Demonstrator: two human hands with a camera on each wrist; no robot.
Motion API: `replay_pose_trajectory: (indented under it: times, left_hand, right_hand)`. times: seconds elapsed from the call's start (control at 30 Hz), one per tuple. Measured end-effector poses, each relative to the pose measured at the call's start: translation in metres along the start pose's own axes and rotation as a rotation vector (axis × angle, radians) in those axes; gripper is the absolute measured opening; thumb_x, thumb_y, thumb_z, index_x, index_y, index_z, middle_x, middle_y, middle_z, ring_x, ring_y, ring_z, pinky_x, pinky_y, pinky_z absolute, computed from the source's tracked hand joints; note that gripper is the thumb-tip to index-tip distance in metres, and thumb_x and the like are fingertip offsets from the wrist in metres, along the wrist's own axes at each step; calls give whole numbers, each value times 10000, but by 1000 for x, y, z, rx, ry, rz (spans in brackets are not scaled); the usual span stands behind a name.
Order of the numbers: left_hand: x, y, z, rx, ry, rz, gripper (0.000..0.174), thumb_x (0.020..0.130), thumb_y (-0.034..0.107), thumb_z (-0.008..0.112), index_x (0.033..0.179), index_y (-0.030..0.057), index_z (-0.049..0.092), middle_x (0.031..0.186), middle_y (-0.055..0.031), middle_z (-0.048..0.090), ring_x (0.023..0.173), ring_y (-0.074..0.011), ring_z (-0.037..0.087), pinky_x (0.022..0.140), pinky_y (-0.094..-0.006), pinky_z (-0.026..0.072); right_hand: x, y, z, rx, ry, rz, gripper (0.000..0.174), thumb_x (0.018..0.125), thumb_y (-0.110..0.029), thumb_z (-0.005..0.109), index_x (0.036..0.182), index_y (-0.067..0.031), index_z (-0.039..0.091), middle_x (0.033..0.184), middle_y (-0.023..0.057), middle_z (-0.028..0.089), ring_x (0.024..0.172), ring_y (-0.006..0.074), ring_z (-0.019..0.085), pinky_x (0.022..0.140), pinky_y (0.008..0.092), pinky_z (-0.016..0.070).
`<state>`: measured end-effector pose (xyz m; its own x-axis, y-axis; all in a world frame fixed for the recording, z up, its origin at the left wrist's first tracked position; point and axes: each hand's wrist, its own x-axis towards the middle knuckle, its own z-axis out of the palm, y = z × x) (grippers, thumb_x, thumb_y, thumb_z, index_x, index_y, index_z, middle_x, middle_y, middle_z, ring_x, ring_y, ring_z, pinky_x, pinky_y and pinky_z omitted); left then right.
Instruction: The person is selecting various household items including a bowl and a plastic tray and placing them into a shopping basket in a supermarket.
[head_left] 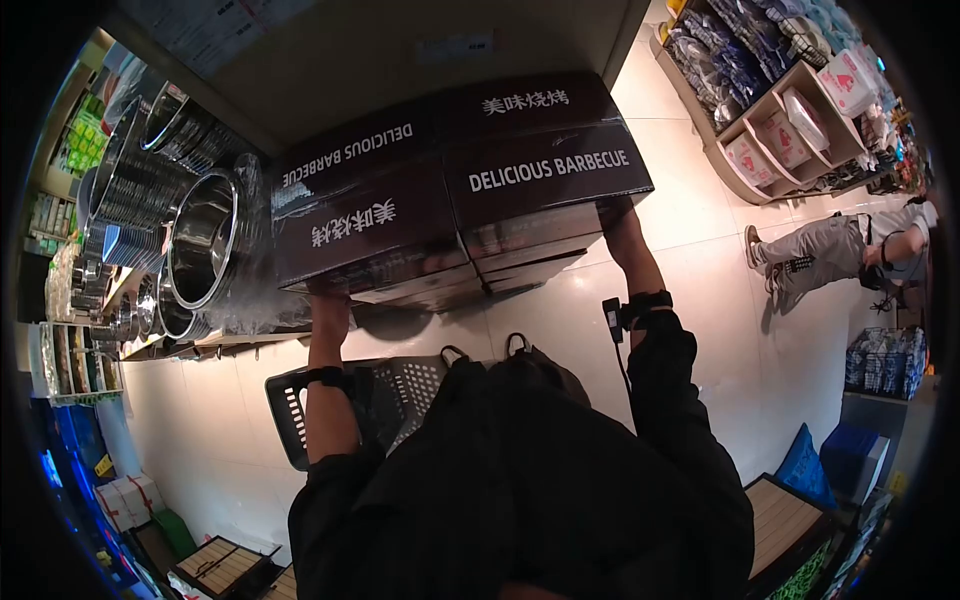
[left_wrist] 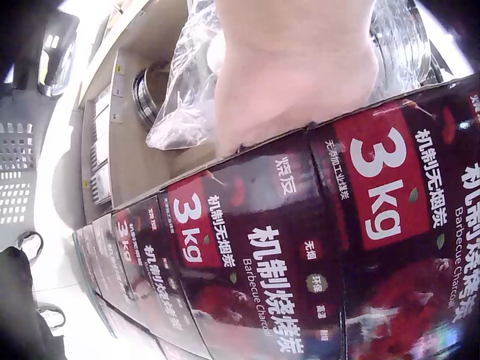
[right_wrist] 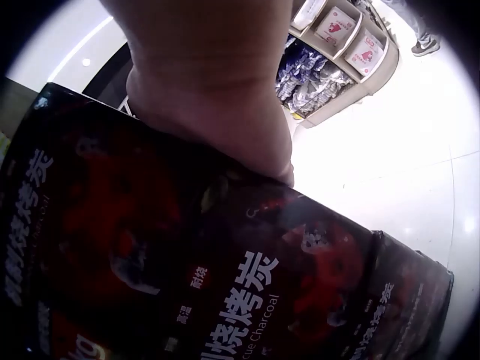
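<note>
Dark maroon charcoal boxes [head_left: 545, 170], lettered "DELICIOUS BARBECUE", form a tight block in front of me in the head view. My left hand [head_left: 330, 312] is at the near left side of the block. At its right end, my right hand [head_left: 625, 232] touches the near corner. In the left wrist view the left hand [left_wrist: 300, 90] reaches over the edge of the boxes [left_wrist: 247, 270], printed "3kg" and "Barbecue Charcoal". The right wrist view has the right hand [right_wrist: 217, 135] against more such boxes [right_wrist: 300, 277]. Both hands' fingers are hidden behind the boxes.
Stacked steel bowls [head_left: 205, 240] and plastic wrap [left_wrist: 191, 97] stand on the shelf at left. A grey basket [head_left: 290, 420] sits on the floor by my left arm. A shelf board [head_left: 350, 60] hangs over the boxes. Another person [head_left: 830, 250] stands at right, near a display rack [head_left: 790, 130].
</note>
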<state>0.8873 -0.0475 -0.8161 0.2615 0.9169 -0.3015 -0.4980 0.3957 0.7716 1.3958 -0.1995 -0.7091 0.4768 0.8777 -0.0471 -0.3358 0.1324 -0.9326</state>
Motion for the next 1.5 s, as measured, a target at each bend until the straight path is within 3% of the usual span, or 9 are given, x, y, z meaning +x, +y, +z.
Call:
replay_pose_trajectory:
  times: [0.27,0.37,0.43,0.53,0.63,0.77,1.1,1.43,1.5]
  left_hand:
    - [19,-21,-37,130,-189,148,535,1018,449,273,1461,163,366,1511,-18,390,1396,-205,314,1161,-395,151]
    - [22,-17,-39,-259,-23,-70,492,1015,387,318,1438,150,404,1478,-25,427,1390,-204,321,1153,-403,179]
    - [29,-28,-57,1061,-237,514,523,910,-66,416,1405,94,368,1350,-54,467,1180,-174,442,1039,-316,360]
    - [-18,2,-5,-31,124,15,509,1024,406,412,1404,67,397,1359,-80,478,1246,-210,448,1049,-393,372]
    - [-71,0,-5,170,94,112,821,960,684,272,1493,60,304,1472,-138,417,1373,-280,374,1102,-435,309]
    - [-167,-19,-6,300,191,27,893,942,726,190,1508,42,279,1494,-168,399,1395,-300,356,1143,-441,241]
    - [-286,-56,-64,851,826,436,473,967,268,568,1294,-69,511,1291,-226,552,1224,-314,524,1034,-385,394]
    - [-316,-101,-158,1078,856,294,578,844,296,661,1326,23,497,1179,-229,613,1110,-385,578,946,-452,455]
    - [-318,-81,-152,1053,744,-21,446,856,346,635,1225,107,562,1028,-194,673,982,-371,637,845,-477,498]
  right_hand:
    - [-10,-3,10,0,46,-22,552,1008,-453,420,1411,-77,432,1375,51,530,1258,213,499,1061,369,386]
    - [-6,1,-1,-18,51,-2,531,1010,-436,425,1400,-76,442,1366,47,537,1249,204,505,1060,363,386]
    - [-3,3,1,-12,96,-15,501,1013,-411,425,1387,-79,455,1348,43,551,1226,187,521,1057,349,389]
    - [1,29,-38,34,75,-168,491,1016,-462,363,1348,-128,500,1304,24,591,1170,164,546,1029,363,388]
    - [-46,46,-43,-218,383,7,712,1003,-613,237,1453,-90,412,1480,99,439,1376,218,388,1125,408,254]
    - [-114,95,-14,-584,347,-28,618,1027,-515,314,1397,-38,447,1439,127,461,1333,252,412,1080,412,326]
    - [-135,122,93,-889,-411,-171,377,998,-206,486,1320,-10,499,1435,183,415,1275,334,456,1023,398,405]
    - [-222,209,273,-1159,-1108,-472,610,865,-193,645,1405,-29,412,1451,241,382,1331,421,387,1090,466,350]
    - [-244,217,314,-1180,-1168,-499,628,854,-188,656,1408,-28,407,1461,247,365,1334,428,377,1088,470,351]
